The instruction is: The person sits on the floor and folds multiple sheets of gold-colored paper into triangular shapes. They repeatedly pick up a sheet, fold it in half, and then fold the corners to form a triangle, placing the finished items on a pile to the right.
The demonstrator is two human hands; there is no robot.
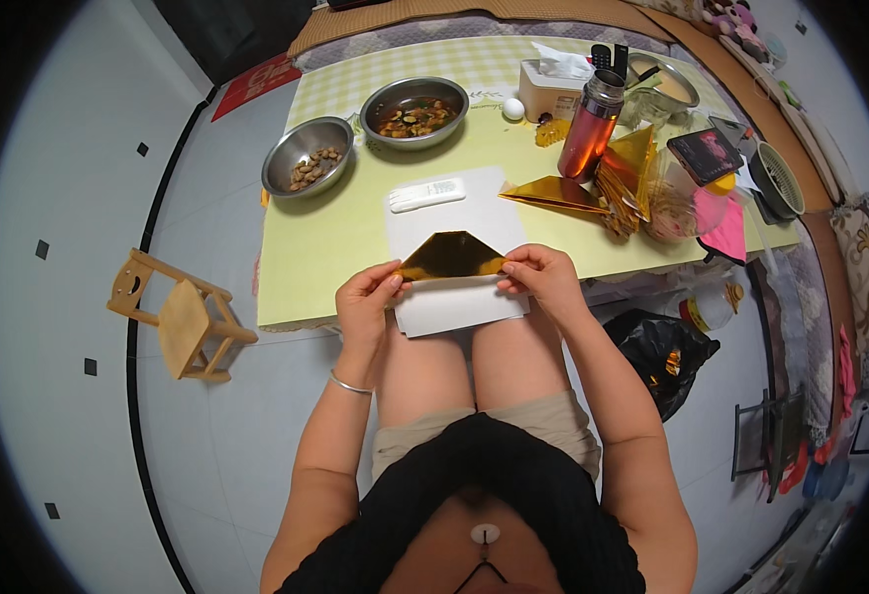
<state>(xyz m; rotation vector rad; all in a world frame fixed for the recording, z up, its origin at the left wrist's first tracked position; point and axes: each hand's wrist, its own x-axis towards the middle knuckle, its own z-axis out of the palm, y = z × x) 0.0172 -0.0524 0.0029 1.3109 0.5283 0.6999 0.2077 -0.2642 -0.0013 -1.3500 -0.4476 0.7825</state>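
A folded sheet of gold foil paper (pixel 451 254), shaped like a trapezoid with its narrow side away from me, spans between my hands at the table's near edge. My left hand (pixel 368 297) pinches its left corner between thumb and fingers. At the right corner, my right hand (pixel 541 276) grips it the same way. White paper (pixel 462 308) lies beneath it and sticks out over the table edge above my thighs. Just beyond the foil rests a white, flat, oblong case (pixel 427 194). Folded gold foil pieces (pixel 556 194) are heaped to the right.
Two metal bowls, one with peanuts (pixel 307 129) and one with food in broth (pixel 414 83), stand far left. A red flask (pixel 593 124), tissue box (pixel 549 91), phone (pixel 704 156) and plastic jar (pixel 687 203) crowd the right. A small wooden chair (pixel 185 319) and black bag (pixel 652 356) are on the floor.
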